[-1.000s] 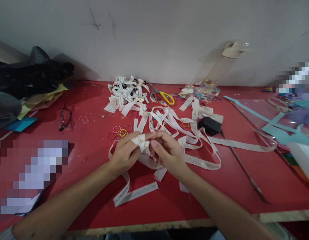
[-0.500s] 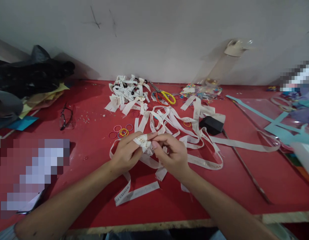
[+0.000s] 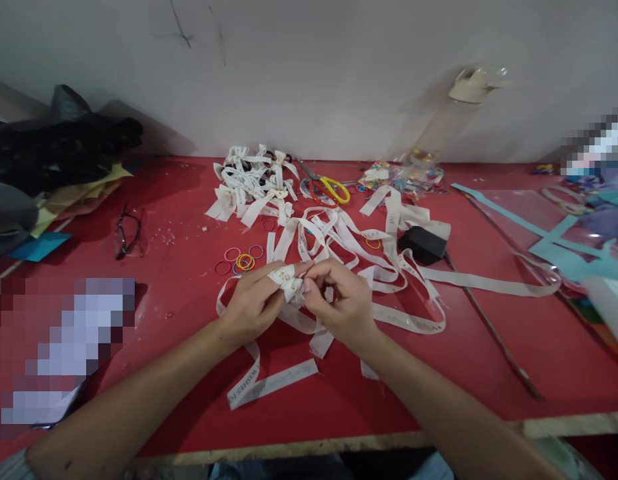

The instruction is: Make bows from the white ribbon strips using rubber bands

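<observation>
The left hand (image 3: 251, 300) grips the gathered ribbon (image 3: 287, 281); at its right edge the right hand (image 3: 345, 300), hold unclear, has arched slightly, seemingly adjusting it.

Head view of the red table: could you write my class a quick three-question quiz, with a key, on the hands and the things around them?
1. What does the left hand hold?
A) a drinking bottle
B) a gathered white ribbon
C) a sheet of paper

2. True or false: from the wearer's viewpoint, the eyeglasses lie to the left of the scissors.

3. Fill in: one handle loop of the scissors is yellow, and the other is ____.

Key: 1. B; 2. True; 3. red.
</observation>
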Demonstrator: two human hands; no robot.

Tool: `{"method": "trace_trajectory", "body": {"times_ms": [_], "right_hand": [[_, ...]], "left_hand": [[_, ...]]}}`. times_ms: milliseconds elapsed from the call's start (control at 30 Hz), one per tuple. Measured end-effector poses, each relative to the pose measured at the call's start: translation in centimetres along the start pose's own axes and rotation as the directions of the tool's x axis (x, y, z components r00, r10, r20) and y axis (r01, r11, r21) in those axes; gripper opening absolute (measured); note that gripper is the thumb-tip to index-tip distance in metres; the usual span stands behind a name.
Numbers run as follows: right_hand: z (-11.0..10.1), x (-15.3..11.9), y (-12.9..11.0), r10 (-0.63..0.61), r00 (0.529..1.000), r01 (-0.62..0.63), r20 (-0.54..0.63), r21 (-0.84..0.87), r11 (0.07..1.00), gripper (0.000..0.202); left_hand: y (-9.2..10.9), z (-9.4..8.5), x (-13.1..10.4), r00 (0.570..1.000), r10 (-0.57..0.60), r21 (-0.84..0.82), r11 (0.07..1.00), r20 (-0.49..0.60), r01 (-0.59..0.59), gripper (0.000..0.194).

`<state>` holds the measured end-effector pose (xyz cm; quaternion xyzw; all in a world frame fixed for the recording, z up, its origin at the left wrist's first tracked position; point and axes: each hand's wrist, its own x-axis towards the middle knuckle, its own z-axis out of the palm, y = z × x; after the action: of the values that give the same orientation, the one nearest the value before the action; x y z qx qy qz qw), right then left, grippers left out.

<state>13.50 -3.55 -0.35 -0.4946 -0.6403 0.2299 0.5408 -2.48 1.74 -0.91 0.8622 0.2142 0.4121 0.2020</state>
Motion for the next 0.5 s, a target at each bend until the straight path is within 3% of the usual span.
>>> {"method": "trace_trajectory", "body": {"times_ms": [300,500], "right_hand": [[-0.04,-0.10,-0.01,-0.019,1.000,0.019,0.018,-0.015,1.000,0.009],[0.16,0.07,0.17,0.073,0.994,-0.076,0.083,0.035,0.996,0.007]], "left_hand": [[-0.09,-0.03,-0.01,0.999,-0.054,-0.001,0.999,0.002,0.054,0.034],[-0.44,0.11,0.00,0.993,-0.117,-0.008,0.993,-0.011,0.117,0.031]]}}
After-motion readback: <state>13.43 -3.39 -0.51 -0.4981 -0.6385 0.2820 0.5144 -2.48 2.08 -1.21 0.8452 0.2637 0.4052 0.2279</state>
